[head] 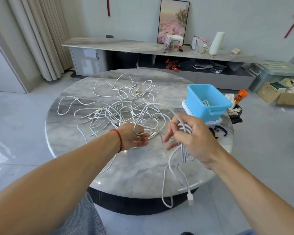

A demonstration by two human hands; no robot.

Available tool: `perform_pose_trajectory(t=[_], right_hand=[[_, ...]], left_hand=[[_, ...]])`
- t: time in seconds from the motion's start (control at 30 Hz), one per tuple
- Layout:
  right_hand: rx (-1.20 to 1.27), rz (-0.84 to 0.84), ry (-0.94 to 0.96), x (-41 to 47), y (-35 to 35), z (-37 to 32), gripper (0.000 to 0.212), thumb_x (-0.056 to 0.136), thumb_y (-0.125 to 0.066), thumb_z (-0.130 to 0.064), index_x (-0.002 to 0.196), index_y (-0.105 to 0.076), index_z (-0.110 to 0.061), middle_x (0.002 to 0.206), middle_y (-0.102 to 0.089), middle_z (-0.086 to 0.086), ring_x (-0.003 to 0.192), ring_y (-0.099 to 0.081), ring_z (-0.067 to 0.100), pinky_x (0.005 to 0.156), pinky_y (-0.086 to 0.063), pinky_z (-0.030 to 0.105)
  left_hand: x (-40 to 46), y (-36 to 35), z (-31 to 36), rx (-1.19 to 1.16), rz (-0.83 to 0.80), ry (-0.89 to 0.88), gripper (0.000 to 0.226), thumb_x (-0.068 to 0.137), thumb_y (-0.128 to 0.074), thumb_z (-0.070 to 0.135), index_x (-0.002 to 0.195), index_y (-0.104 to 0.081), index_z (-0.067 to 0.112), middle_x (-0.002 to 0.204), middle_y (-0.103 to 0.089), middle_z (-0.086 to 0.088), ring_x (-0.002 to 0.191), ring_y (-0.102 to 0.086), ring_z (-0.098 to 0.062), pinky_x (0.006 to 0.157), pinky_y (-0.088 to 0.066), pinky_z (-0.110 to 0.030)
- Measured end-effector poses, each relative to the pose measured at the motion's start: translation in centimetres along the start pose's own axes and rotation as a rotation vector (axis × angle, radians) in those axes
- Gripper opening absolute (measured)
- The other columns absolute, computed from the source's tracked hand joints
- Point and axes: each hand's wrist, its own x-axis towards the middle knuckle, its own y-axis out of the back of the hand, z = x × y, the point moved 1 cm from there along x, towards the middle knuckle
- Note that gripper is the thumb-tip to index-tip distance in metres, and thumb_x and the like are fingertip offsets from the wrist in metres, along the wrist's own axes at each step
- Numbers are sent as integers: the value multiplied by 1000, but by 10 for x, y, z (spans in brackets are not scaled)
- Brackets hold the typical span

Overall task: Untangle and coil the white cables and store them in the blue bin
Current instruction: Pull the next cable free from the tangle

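on the round grey marble table (136, 167), the right hand (192, 138) grips a half-wound white cable coil (185, 128); its strand runs leftward across the loosely open left hand (136, 136).

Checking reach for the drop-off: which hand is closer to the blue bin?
Right. The right hand, gripping a cable bundle, sits just in front of the blue bin. The left hand is farther off, near the tangled cables mid-table.
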Motion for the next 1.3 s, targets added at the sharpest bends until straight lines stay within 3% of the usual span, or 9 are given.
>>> perform_pose_trajectory(t=[0.13,0.23,0.5,0.63,0.73,0.97,1.1,1.2,1.3], right_hand=[[-121,78,-68,2,3,7,29,83,-46,16,79,-57,-10,81,-63,11,62,-70,29,50,-53,39],[-250,101,-186,3,9,17,33,83,-49,14,86,-63,-15,83,-70,8,53,-65,25,46,-47,33],[-412,-8,-515,-3,26,23,24,86,-53,3,93,-70,-13,86,-75,13,48,-56,17,51,-43,28],[-517,-17,-590,-8,35,24,23,86,-58,0,96,-70,-16,82,-76,9,44,-53,15,44,-35,23],[-483,-19,-564,-9,33,23,20,88,-56,-3,92,-72,-15,66,-73,-4,45,-49,15,45,-29,22],[-362,29,-422,1,26,17,6,88,-75,-22,89,-75,-16,74,-71,1,53,-49,14,54,-38,27],[-385,-105,-425,3,20,21,16,86,-80,-29,86,-74,-13,71,-70,-1,57,-52,16,59,-40,30],[-555,-185,-420,3,17,29,23,87,-79,-33,77,-72,-14,67,-70,-3,52,-53,14,55,-41,27],[-667,-215,-472,8,16,42,34,86,-79,-43,67,-70,-17,60,-69,-4,49,-57,12,54,-47,28]], left_hand=[[-11,0,4,83,-195,159,3,94,-58,3,96,-60,2,101,-69,-26,80,-69,-34,72,-63,-44],[-22,-2,9,127,-290,157,18,95,-61,8,112,-62,0,99,-68,-24,71,-70,-26,65,-61,-33],[-45,7,30,401,-266,-52,27,101,-53,11,120,-66,-2,60,-20,5,46,-12,-8,39,-11,-21],[-57,20,41,314,-196,-252,23,98,-52,2,110,-72,3,57,-12,6,47,-6,-11,38,-7,-20],[-55,28,40,207,-90,-332,23,99,-47,0,102,-69,3,56,-17,4,43,-13,-9,37,-10,-19],[-46,59,54,144,265,-618,23,92,-50,-4,107,-65,5,81,-71,-11,36,-29,-11,37,-24,-17],[-32,87,55,520,424,-650,24,89,-52,0,93,-69,16,87,-71,-8,49,-51,-19,46,-46,-26],[-33,97,43,1402,610,-438,29,81,-58,12,103,-67,28,115,-61,-10,110,-53,-32,92,-47,-41],[-44,68,34,1593,416,-873,34,71,-58,11,99,-72,23,112,-63,-7,114,-52,-34,95,-47,-47]])
